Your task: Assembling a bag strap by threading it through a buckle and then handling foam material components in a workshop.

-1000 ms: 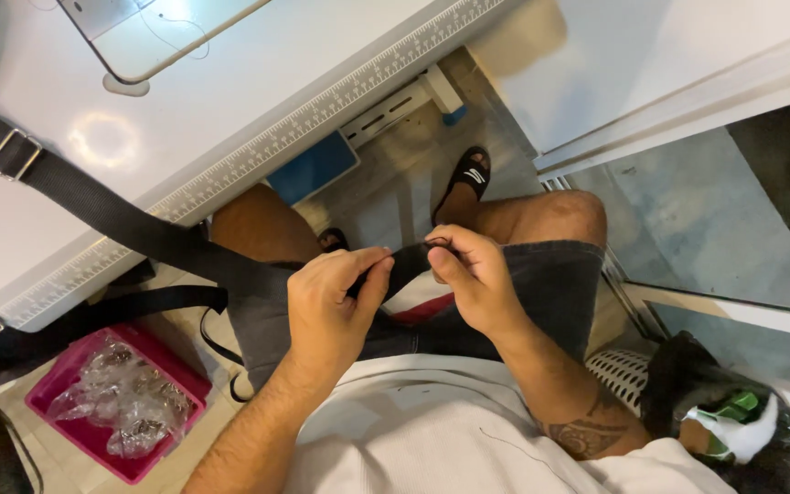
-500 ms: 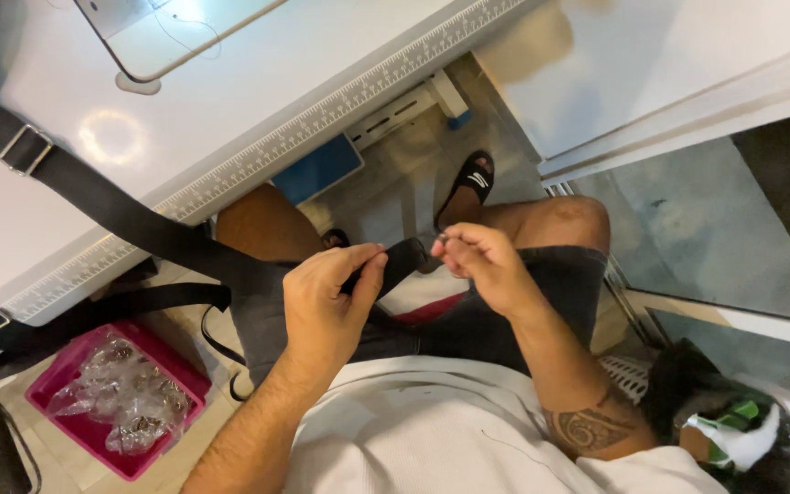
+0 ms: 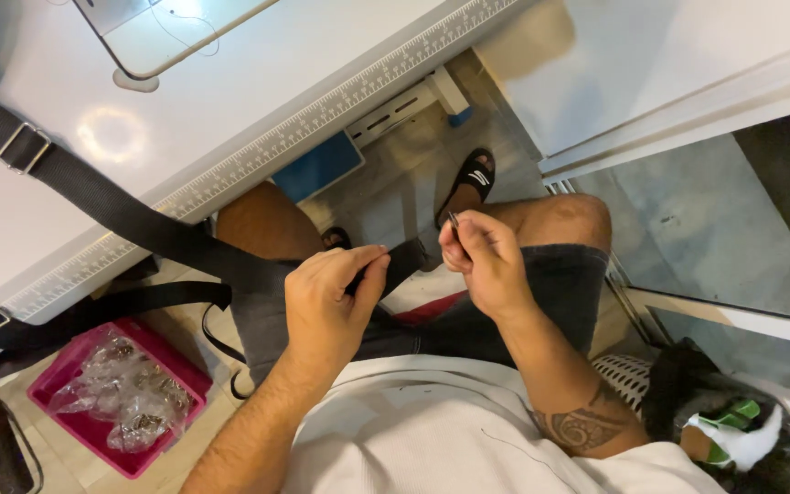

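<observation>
Strap: black webbing strap runs from the white worktop down over its ruled edge to the lap.
Left hand: left hand pinched shut on the strap end, above the thigh.
Right hand: right hand — fingertips closed on a small thin metal piece, just apart from the strap.
Floor: pink tray with bagged metal fittings, lower left.
Room: open gap between worktop edge and knees — sandalled foot beyond.
</observation>
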